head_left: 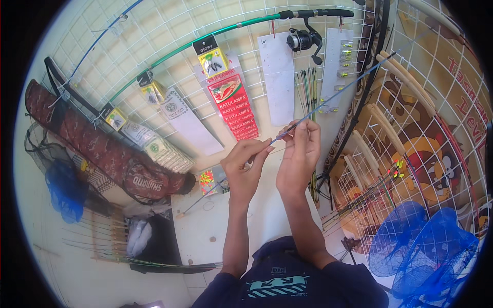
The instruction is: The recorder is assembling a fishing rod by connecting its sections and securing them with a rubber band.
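Note:
A thin blue fishing rod (334, 96) runs slantwise across the view, from lower left up to the right. My left hand (243, 167) pinches it between thumb and fingertips. Just to the right, my right hand (299, 156) has its fingertips closed on the same rod, close to the left hand's grip. Both hands are raised above a white table (267, 213). A thin piece with a tan end, seemingly the rod's lower part, shows left of my left wrist; the wrist and hand hide the stretch between.
A white wire grid (169, 25) ahead holds a green rod with black reel (304, 40), red packets (233, 102) and small tackle packs. At left hangs a camouflage rod bag (102, 138). Blue nets (426, 246) and wooden-handled rods (405, 77) hang at right. Colourful beads (206, 182) lie on the table.

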The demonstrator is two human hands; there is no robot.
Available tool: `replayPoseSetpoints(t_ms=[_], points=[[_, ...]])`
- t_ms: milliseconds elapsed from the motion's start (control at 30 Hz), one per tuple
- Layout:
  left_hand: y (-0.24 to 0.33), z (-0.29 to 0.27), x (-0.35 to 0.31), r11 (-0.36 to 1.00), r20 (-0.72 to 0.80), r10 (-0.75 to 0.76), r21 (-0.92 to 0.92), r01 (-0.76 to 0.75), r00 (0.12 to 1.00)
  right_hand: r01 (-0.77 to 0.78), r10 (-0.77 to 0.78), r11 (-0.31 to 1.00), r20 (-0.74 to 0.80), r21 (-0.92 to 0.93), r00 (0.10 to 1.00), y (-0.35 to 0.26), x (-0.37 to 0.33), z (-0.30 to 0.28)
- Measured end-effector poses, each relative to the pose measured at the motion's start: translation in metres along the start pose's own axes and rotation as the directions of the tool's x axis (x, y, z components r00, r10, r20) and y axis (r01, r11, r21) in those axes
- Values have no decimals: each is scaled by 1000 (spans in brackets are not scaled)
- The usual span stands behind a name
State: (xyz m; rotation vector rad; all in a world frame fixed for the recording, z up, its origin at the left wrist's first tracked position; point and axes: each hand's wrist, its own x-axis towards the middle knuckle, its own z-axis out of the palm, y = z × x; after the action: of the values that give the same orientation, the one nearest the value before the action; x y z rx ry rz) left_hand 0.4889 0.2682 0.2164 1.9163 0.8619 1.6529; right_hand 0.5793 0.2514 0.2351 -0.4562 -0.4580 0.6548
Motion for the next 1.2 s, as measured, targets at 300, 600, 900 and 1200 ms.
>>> replayPoseSetpoints(t_ms=[300, 600, 900, 1200], points=[[10, -14, -2, 992, 23, 37, 116, -40, 999, -42, 51, 996, 100, -84, 994, -16, 5, -7], [18, -23, -8, 989, 64, 55, 136, -63, 996, -13, 7, 999, 162, 33, 987, -19, 14, -24], [29, -25, -13, 981, 109, 130, 128, -144, 986, -91, 58, 989, 253, 118, 966, -31, 13, -32], [19, -47, -47, 992, 147, -45, 121, 27, 988, -107, 56, 983, 315, 149, 947, -42, -4, -36]])
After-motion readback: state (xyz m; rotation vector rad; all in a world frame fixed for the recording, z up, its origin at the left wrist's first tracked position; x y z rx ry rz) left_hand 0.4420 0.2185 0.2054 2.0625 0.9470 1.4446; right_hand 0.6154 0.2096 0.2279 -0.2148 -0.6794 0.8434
